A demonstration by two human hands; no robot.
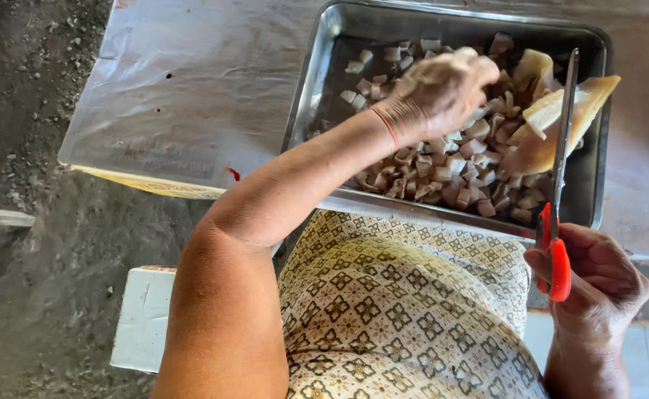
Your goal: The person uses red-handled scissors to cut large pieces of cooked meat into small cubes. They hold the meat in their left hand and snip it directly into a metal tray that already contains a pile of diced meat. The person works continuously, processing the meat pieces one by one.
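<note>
On a plastic-covered table (191, 89) above dirt floor (36, 222), left hand (442, 92) grips a pale strip (561, 122), right hand (598, 284) clasps scissors (558, 192).

A clear plastic sheet (191, 81) covered the table (638, 177); a white block (143, 318) lay on the dark dirt ground (36, 244) below.

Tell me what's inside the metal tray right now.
The metal tray holds many small pale cut pieces. The left hand and the large pale slab cover whatever lies beneath them.
</note>
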